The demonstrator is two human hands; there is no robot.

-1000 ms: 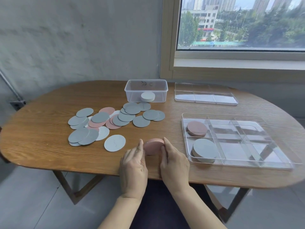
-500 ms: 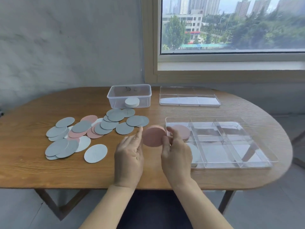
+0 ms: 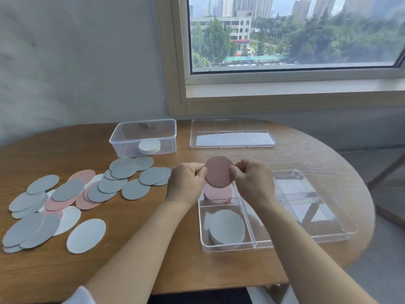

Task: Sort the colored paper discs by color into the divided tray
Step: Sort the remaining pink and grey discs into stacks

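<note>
Pinching the pink disc stack by opposite edges, left hand and right hand hold it tilted, face toward camera, over the tray (earlier short of it).

pink stack: top hidden behind held discs | box print: unreadable

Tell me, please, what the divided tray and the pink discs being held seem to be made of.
The divided tray: apparently clear rigid plastic, glossy; the table shows through it and its edges catch light. The pink discs: probably paper or thin card, matte; no shine.
</note>
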